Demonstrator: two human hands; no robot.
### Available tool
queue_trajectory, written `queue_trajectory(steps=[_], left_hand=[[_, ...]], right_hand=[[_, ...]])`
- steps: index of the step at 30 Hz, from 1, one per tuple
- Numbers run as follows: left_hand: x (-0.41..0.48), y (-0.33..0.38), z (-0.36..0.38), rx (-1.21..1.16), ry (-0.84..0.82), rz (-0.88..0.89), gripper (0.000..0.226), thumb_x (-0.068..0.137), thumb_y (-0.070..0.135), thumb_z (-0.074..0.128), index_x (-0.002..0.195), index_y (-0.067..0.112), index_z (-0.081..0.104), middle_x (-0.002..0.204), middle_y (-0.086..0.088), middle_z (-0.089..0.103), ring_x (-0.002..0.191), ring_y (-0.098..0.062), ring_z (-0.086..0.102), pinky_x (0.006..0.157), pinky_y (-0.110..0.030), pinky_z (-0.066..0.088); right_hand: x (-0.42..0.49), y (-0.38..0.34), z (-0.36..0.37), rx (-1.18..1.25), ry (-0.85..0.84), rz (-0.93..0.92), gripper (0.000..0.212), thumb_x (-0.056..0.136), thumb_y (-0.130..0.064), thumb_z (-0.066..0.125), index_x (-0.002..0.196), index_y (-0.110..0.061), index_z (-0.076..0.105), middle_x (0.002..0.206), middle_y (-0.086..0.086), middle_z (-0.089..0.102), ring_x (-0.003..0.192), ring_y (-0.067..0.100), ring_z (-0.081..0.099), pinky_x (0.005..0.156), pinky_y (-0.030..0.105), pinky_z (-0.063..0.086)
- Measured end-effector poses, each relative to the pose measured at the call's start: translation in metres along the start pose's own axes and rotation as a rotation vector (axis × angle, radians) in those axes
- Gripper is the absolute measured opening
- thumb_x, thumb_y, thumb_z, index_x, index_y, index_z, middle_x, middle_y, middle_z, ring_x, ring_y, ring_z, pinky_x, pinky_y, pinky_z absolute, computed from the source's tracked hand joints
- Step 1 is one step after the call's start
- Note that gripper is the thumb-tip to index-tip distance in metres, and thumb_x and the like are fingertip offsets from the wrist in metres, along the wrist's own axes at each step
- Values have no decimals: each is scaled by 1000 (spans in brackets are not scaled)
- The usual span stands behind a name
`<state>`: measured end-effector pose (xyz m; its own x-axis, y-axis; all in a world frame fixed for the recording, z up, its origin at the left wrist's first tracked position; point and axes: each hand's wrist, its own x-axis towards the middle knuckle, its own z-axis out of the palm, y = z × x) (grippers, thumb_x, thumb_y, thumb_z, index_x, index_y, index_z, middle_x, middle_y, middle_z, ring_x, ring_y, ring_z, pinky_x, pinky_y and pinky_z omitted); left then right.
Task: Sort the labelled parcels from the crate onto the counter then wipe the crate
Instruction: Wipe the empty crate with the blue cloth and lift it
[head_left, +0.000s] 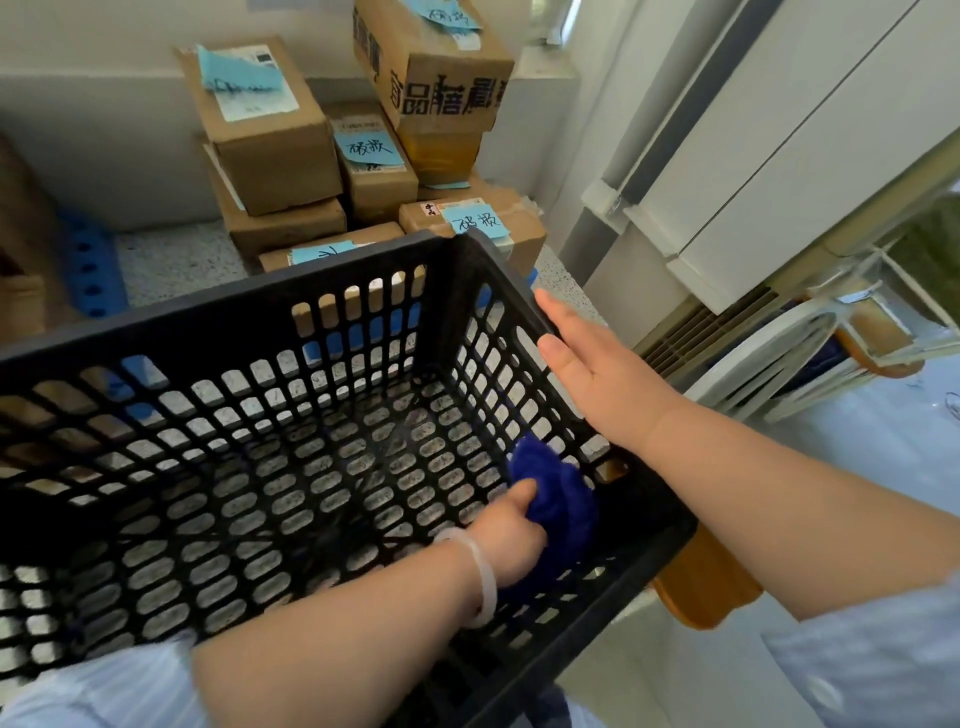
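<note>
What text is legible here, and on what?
"破损": blue note on middle box.
"破损": second note on right box.
Top box black print: partly cut off, unsure.
Left box note, shipping labels: too blurred.

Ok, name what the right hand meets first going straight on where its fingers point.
The right hand lies on the crate at its right rim, fingers toward the far corner, so first more rim. Past that corner, probably the labelled parcel behind; depth is unclear.
</note>
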<state>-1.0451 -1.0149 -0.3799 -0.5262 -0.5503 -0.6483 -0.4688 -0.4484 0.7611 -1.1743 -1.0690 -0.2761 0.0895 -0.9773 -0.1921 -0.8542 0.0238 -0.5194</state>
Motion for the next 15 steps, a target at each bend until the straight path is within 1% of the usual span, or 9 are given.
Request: queue_trajectory(steps=[2,4,6,7,8,10,12,13,15], left_hand=[[-8,5,0,112,-12,58,43,93,5,47,130,27,51,124,-7,59,113,-22,59,96,-33,47],[-16,12,-7,122,-44,121,38,95,4,48,128,22,55,124,-6,61,113,-21,59,89,-26,47],[-23,15,-10,131,-81,199,33,98,5,47,125,20,60,124,0,61,113,-15,58,96,-25,43],[-27,14,-10,171,-94,222,31,99,7,46,123,21,61,122,6,60,110,-10,56,98,-23,39],[-30,11,-8,220,-106,236,31,100,9,46,122,22,62,118,10,59,107,-5,53,97,-19,34],[-33,-3,-5,273,-129,243,29,100,9,48,122,21,63,116,7,60,108,-5,52,97,-15,33],[-34,-20,-5,301,-135,206,28,99,8,49,122,15,63,125,-1,61,116,-13,54,103,-18,34],[-33,-27,-8,349,-140,165,28,99,9,49,123,12,62,127,-4,59,119,-17,53,100,-19,34],[-30,-40,-12,442,-139,39,29,100,14,47,127,13,58,126,-5,57,116,-20,53,91,-22,36]], right_hand=[[0,-1,0,11,3,-10,56,103,-47,30,156,-35,15,161,-6,25,147,12,22,114,28,16],[1,-2,-1,24,3,-16,56,104,-46,30,156,-34,15,160,-4,28,146,13,25,114,32,19],[1,-2,-1,51,2,-15,56,104,-46,31,156,-35,15,160,-4,28,145,13,26,116,34,20],[1,-1,0,59,0,-18,56,104,-46,31,156,-35,15,160,-5,28,146,13,25,117,35,19],[1,0,0,61,-4,-24,56,104,-46,31,156,-35,15,160,-5,27,146,13,25,117,35,19],[0,1,1,53,-15,-36,56,104,-47,31,156,-35,14,161,-6,26,146,12,24,118,35,19],[1,4,3,55,-27,-45,56,104,-47,29,156,-36,12,161,-8,24,147,10,22,117,33,17],[2,5,3,65,-33,-48,56,104,-47,29,157,-36,12,161,-8,23,147,10,21,115,30,15],[4,8,3,94,-46,-54,56,104,-47,29,157,-35,11,162,-10,21,147,7,19,112,24,12]])
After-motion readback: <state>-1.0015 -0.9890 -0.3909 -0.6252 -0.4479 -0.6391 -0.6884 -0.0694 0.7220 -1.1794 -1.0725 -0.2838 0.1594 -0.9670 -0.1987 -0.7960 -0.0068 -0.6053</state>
